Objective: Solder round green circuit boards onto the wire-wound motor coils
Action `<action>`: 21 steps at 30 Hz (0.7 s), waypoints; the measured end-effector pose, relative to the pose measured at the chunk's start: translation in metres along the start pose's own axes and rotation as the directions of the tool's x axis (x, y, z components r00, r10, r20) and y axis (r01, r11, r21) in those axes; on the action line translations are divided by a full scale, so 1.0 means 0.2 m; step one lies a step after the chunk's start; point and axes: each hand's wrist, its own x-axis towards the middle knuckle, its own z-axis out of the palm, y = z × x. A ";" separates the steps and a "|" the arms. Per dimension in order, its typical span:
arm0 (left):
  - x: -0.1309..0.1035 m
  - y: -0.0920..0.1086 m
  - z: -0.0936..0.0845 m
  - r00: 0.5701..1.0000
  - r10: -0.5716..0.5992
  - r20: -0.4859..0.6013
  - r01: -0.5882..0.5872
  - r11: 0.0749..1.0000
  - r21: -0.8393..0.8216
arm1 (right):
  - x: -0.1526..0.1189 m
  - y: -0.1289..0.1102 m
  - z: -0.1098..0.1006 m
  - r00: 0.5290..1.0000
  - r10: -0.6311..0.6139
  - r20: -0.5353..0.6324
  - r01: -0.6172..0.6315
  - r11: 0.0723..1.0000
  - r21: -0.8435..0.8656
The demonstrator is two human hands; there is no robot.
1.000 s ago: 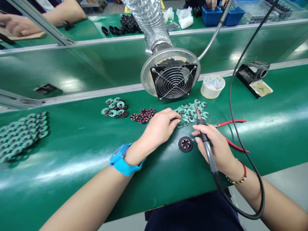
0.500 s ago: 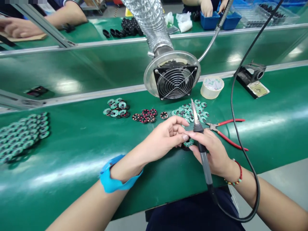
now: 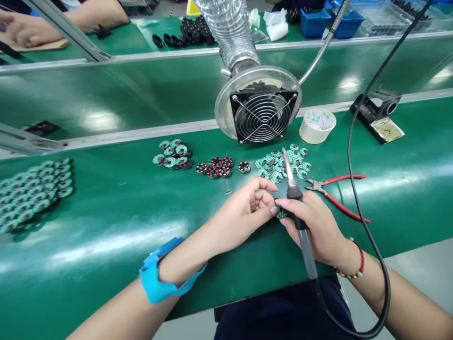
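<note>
My right hand point(image 3: 313, 222) has a soldering iron point(image 3: 306, 245) lying across it, tip pointing up and away; its thumb and finger reach a small green circuit board point(image 3: 281, 214). My left hand point(image 3: 249, 212) touches the same board from the other side with curled fingers. The hands cover most of the board. Just beyond them lies a heap of round green boards point(image 3: 274, 165). Further left are a single copper-and-black coil point(image 3: 244, 166), a group of red and black coils point(image 3: 216, 167) and a cluster of coils topped with green boards point(image 3: 173, 153).
A fan on a duct point(image 3: 264, 115) hangs over the bench. Behind are a tape roll point(image 3: 317, 126) and an iron stand point(image 3: 380, 115). Red-handled pliers point(image 3: 339, 203) lie right, under the iron's cable point(image 3: 350, 156). Rows of green boards point(image 3: 35, 193) fill the left. Another person's hand point(image 3: 28, 32) rests across the partition.
The view has shifted slightly, so the bench items appear moved. Both hands remain together at the board, which is now more hidden. The other person's hands at the blue bins have left the view.
</note>
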 end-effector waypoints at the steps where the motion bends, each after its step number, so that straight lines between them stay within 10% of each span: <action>1: -0.01 -0.01 -0.01 0.999 0.041 -0.009 -0.040 0.993 0.110 | 0.00 0.01 0.00 0.999 0.040 -0.028 -0.040 0.999 0.009; 5: -0.01 -0.06 0.00 0.977 0.186 0.101 -0.210 0.787 0.581 | -0.02 0.05 -0.02 0.964 0.219 -0.153 -0.202 0.972 0.117; 13: 0.00 -0.23 0.11 0.913 0.407 -0.004 -0.245 0.556 0.795 | -0.01 0.03 -0.03 0.977 0.209 0.034 -0.209 0.932 0.296; 21: -0.03 -0.22 0.08 0.930 0.365 -0.040 -0.227 0.656 0.720 | 0.02 0.02 0.02 0.971 0.124 0.203 -0.184 0.934 0.306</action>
